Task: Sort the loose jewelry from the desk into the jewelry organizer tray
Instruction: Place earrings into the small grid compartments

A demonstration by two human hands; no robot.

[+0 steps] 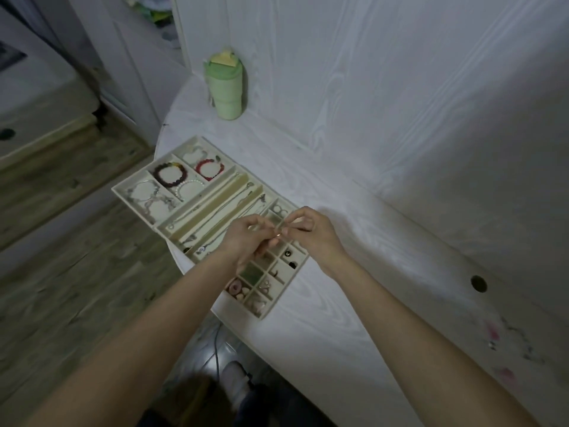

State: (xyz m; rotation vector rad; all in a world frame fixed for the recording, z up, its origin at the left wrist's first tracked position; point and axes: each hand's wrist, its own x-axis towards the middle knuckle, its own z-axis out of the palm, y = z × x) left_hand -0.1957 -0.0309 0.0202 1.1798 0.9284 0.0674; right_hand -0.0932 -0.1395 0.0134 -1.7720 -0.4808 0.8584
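The cream jewelry organizer tray [135, 184] lies at the desk's left edge. Its far compartments hold bead bracelets, among them a dark one [166, 174] and a red one [208, 169]. Chains lie in the long middle slots, small pieces in the near grid cells. Above the grid, my left hand [246, 235] and my right hand [311, 231] meet fingertip to fingertip and together pinch a small ring-like piece [278, 233]. It is too small to make out clearly. Loose jewelry [517, 343], blurred, lies on the desk at the far right.
A green tumbler [226, 87] stands at the back near the wall panel. A round cable hole [478, 284] is in the desk at right. The desk's curved edge runs under the tray, with wooden floor to the left and a cable and my foot below.
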